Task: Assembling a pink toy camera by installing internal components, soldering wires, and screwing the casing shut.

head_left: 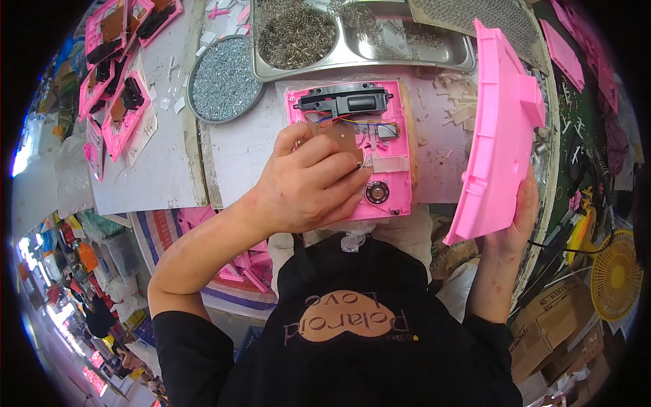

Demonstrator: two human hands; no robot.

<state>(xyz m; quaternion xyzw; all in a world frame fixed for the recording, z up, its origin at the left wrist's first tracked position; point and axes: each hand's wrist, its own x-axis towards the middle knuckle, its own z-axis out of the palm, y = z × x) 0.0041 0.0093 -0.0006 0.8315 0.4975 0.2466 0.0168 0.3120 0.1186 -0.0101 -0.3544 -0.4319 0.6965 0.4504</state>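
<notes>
An open pink plastic housing [405,203] lies on the worktable in front of me. Inside it are a black plastic module [359,103], a brown circuit board [347,140], thin coloured wires, a small metal motor [387,131] and a round speaker [377,192]. My left hand [308,180] reaches over the housing's left side, its fingers curled and pinched together at the board's right edge; whatever is between the fingertips is hidden. Upright at the right, a pink plastic cover [498,136] is gripped along its lower right side by my right hand [521,214], its fingers mostly behind the cover.
A round tray of small screws [227,79] sits left of the housing. Behind it stands a metal tray [366,68] with heaps of springs. Pale plastic pieces [458,98] lie to the right. Pink part-filled shells [125,115] are at far left, a yellow fan [616,275] at far right.
</notes>
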